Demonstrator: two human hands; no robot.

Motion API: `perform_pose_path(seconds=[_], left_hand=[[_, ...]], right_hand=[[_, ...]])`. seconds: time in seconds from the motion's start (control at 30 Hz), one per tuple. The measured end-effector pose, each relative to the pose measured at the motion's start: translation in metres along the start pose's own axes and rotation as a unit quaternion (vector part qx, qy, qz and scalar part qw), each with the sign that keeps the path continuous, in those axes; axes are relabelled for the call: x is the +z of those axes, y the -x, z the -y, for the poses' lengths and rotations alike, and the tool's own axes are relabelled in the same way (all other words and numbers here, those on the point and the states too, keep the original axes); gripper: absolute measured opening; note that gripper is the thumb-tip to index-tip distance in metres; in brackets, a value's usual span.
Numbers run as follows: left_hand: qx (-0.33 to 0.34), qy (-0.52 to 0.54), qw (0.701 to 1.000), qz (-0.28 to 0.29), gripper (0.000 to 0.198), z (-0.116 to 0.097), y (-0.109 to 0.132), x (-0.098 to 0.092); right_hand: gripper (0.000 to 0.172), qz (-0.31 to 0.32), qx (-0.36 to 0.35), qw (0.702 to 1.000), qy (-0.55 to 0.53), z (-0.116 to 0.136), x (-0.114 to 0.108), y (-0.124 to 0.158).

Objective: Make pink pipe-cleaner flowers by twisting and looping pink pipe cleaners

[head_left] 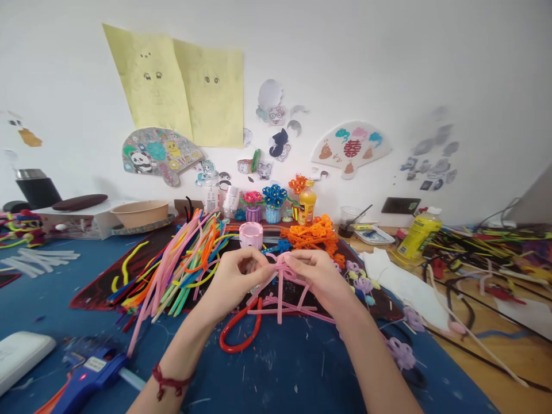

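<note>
Pink pipe cleaners [280,299], bent into loops at the top with loose ends hanging down, are held between both hands in the middle. My left hand [244,276] pinches them from the left between thumb and forefinger. From the right, my right hand [317,279] closes its fingertips on the same pink loops. Just below lie more pink pipe cleaners [297,310] on the dark mat. A red-handled tool [241,345] rests under my left hand; its far end is hidden. Behind the hands stands a small pink pot [250,236].
Colourful pipe cleaners [172,270] are heaped at left, orange pipe-cleaner flowers [317,236] at back right. A blue glue gun [92,368] with a lit red light lies front left. Purple flowers [401,351], white tissue [405,287] and a yellow bottle [418,233] are at right.
</note>
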State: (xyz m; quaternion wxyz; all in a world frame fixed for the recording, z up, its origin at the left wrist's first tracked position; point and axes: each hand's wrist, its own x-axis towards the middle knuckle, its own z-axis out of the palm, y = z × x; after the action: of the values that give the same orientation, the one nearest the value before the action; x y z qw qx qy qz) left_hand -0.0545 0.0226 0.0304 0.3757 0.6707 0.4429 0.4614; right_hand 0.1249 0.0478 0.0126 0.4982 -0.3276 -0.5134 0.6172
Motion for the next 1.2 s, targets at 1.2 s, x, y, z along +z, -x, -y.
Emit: perform_pose_path(seconds=[1.2], left_hand=[[-0.058,0.126,0.990,-0.023,0.026,-0.001,0.001,0.010]], right_hand=[[0.029,-0.015,-0.197,0.958,0.206,0.000,0.010,0.003]])
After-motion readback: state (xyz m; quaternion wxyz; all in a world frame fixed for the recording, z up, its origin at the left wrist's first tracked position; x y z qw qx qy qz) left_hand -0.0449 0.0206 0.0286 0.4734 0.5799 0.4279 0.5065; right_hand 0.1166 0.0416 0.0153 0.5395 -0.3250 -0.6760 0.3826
